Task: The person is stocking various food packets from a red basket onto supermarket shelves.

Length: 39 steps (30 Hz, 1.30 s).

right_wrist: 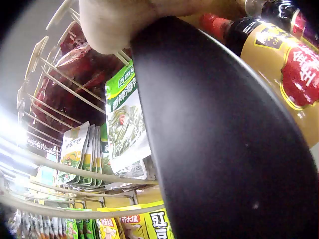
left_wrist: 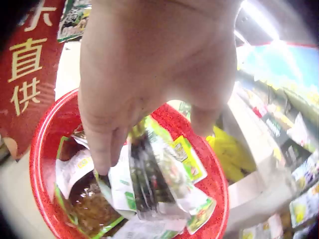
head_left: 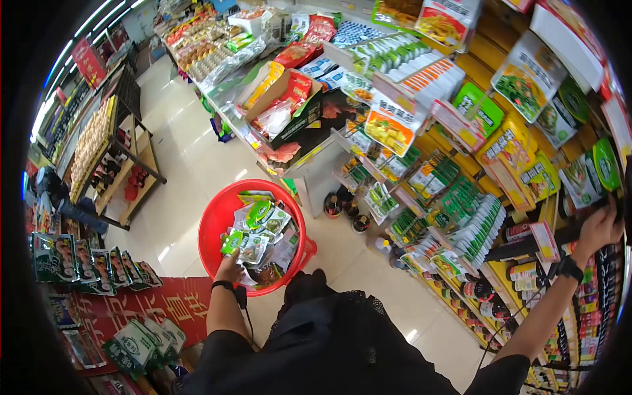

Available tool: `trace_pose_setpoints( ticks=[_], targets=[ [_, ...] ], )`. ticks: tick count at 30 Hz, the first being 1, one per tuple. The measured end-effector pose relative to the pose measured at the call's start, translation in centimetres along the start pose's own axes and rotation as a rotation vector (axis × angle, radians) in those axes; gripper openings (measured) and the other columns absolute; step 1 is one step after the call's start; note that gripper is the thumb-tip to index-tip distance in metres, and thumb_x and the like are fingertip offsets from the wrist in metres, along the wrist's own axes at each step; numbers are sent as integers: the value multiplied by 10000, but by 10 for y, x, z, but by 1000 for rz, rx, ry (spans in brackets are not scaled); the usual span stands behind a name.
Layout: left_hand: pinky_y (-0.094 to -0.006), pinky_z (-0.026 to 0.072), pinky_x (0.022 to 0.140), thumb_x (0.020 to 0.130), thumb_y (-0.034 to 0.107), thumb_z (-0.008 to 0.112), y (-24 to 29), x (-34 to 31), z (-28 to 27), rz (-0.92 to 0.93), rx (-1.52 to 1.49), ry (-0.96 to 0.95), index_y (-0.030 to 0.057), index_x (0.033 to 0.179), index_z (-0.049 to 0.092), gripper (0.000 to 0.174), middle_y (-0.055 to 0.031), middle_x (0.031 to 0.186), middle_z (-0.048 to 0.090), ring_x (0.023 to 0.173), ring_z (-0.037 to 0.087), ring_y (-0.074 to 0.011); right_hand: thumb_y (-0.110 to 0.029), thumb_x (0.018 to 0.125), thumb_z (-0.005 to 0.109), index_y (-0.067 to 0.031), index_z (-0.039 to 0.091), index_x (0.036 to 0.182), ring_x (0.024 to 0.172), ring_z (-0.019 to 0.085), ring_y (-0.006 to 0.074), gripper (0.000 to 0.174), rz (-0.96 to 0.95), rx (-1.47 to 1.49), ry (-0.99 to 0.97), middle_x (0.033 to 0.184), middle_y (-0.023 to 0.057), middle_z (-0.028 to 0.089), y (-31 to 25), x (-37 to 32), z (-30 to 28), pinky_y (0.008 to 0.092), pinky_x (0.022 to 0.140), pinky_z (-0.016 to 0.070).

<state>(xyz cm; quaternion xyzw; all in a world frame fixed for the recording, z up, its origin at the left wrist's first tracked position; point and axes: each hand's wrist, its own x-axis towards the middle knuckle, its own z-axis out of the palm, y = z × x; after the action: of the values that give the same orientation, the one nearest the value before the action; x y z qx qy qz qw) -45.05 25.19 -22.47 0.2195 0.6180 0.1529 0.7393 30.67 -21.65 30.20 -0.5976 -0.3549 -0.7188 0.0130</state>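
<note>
My left hand [head_left: 229, 268] is over the near-left side of a red basket [head_left: 215, 214] of food packets. In the left wrist view the left hand [left_wrist: 159, 59] has thumb and fingers spread apart above a blurred packet [left_wrist: 149, 174]; the fingers touch packets at the left. My right hand [head_left: 600, 227] is raised at the right shelf, just below a green-and-white packet [head_left: 582, 181]. In the right wrist view, part of the right hand [right_wrist: 117, 22] shows beside a large black object [right_wrist: 214, 129]; its fingertips are hidden, so its hold cannot be told. A seaweed packet [right_wrist: 127, 129] hangs beyond.
Shelves at the right hold hanging packets [head_left: 395, 122] and sauce bottles [head_left: 526, 273]. Dark bottles [head_left: 332, 205] stand on the floor beyond the basket. An open box [head_left: 283, 112] lies on a counter. Left are an egg rack [head_left: 92, 148] and a red banner [head_left: 141, 306]. Wire racks [right_wrist: 65, 82] surround the right hand.
</note>
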Motion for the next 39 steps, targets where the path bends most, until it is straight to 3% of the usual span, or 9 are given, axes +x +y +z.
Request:
trace_pose_setpoints(
  ticks=[2,3,8,11,16,23,27,33,39],
  targets=[
    [-637,316,1045,853,614,622,-9,-7,15,-50,319,163,124,1522,193,934,-206,1550,261,1369,338,-447,-120,895,549,-103,734,1041,910,619,399,236,-48,-51,-30,1012,215,673,9,-4,2,463,830,493],
    [-490,468,725,886,487,619,-17,1,24,42,371,281,215,1372,472,576,-72,1173,556,876,549,-257,-131,902,540,-100,738,1038,913,620,388,241,-67,-70,-47,992,199,687,14,-6,3,456,850,487],
    [-382,502,674,879,395,623,-14,13,45,10,596,107,108,1219,610,445,-41,940,613,800,569,-191,-148,926,514,-103,731,1068,957,618,362,262,22,-64,-117,1014,172,697,13,-15,5,443,884,474],
    [-472,492,806,881,385,613,4,43,45,-16,765,33,102,1215,575,440,-38,1029,618,918,607,-220,-156,926,514,-111,717,1103,1035,598,367,273,75,-86,-149,1110,194,663,11,-21,6,449,914,456],
    [-312,496,646,919,324,615,45,44,99,296,665,-66,68,1184,603,369,-25,960,641,800,613,-136,-167,915,511,-117,689,1157,1135,548,401,305,49,-130,-96,1221,242,594,-8,-1,-4,465,988,406],
    [-343,490,858,912,335,585,79,14,166,668,773,-233,-16,1162,641,434,-132,1017,698,954,636,-222,-131,900,508,-68,649,1201,1140,503,446,339,193,-75,-120,1234,269,548,-33,10,-15,495,995,377],
    [-310,506,762,929,267,596,73,13,175,710,657,-326,-17,1180,645,382,-88,950,691,864,636,-172,-48,862,521,-42,605,1240,1190,447,434,387,373,-102,-199,1266,261,515,-42,-6,-14,517,1035,329],
    [-322,506,859,994,179,538,126,-120,249,650,730,-753,-1,1305,528,360,-112,1219,622,1071,623,-200,12,836,559,-30,608,1203,1219,428,445,372,443,-92,-106,1286,258,516,-59,8,-19,506,1044,329],
    [-351,459,955,934,140,584,200,-331,390,1309,865,-1176,-3,1248,591,344,-144,1212,628,1102,591,-234,18,796,560,-19,619,1172,1156,447,427,382,406,46,-103,1262,234,512,-53,7,-26,512,1000,349]
  ],
)
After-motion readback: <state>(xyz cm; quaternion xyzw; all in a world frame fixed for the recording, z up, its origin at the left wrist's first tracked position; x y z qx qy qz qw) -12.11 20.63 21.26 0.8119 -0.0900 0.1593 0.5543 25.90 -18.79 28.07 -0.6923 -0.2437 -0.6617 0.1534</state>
